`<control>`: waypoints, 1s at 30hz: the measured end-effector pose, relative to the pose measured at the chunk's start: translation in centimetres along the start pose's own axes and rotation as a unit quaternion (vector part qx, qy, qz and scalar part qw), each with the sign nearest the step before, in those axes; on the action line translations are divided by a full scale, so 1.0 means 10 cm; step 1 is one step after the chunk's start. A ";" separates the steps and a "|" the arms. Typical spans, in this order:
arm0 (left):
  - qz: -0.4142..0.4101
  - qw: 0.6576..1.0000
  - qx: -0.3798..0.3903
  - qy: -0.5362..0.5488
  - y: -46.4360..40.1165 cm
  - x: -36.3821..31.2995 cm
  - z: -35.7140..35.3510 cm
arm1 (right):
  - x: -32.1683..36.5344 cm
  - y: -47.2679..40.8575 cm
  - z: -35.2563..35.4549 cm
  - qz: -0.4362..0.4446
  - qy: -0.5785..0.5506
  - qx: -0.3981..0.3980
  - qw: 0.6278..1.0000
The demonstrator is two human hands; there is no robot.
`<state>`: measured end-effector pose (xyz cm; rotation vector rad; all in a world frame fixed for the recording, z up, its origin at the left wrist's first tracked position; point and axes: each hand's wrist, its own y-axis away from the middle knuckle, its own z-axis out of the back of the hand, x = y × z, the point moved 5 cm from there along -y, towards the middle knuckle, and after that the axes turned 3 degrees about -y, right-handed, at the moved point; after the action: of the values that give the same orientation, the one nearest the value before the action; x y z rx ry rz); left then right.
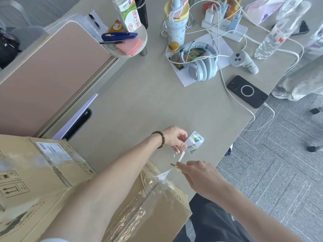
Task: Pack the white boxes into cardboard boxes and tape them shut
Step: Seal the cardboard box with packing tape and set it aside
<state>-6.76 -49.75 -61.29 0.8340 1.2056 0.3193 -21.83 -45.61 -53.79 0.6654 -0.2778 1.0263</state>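
Fingers [180, 137] of the left hand [174, 137] pinch the clear tape roll [194, 143] just beyond the cardboard box [153, 203], right hand [197, 175] gripping a small cutter [174, 165] at the strip, so sealing looks nearly finished, cutting left.

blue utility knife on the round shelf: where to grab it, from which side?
Grip the blue utility knife across the middle of its long handle, coming from above. It lies flat on the round shelf, top face exposed; the milk carton crowds the far side.
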 end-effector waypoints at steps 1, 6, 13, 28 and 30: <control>0.000 1.000 0.000 -0.002 0.00 0.00 0.00 | 0.01 -0.02 -0.02 0.006 -0.005 -0.007 1.000; -0.009 1.000 -0.009 -0.008 -0.02 -0.05 0.02 | 0.01 -0.20 -0.19 0.014 0.022 0.006 1.000; -0.014 1.000 -0.020 -0.018 -0.05 -0.08 0.09 | -0.21 -0.16 -0.32 -0.059 -0.046 0.017 0.997; -0.011 0.994 -0.097 -0.052 0.02 0.03 0.32 | -0.89 -0.61 -0.59 -0.183 -0.109 -0.033 0.976; -0.011 0.993 -0.102 -0.055 0.01 0.05 0.34 | -0.92 -0.63 -0.57 -0.192 -0.129 -0.048 0.972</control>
<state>-3.50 -50.68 -61.14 0.6527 1.0583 0.3674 -21.60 -50.61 -65.27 0.7314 -0.4058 0.5520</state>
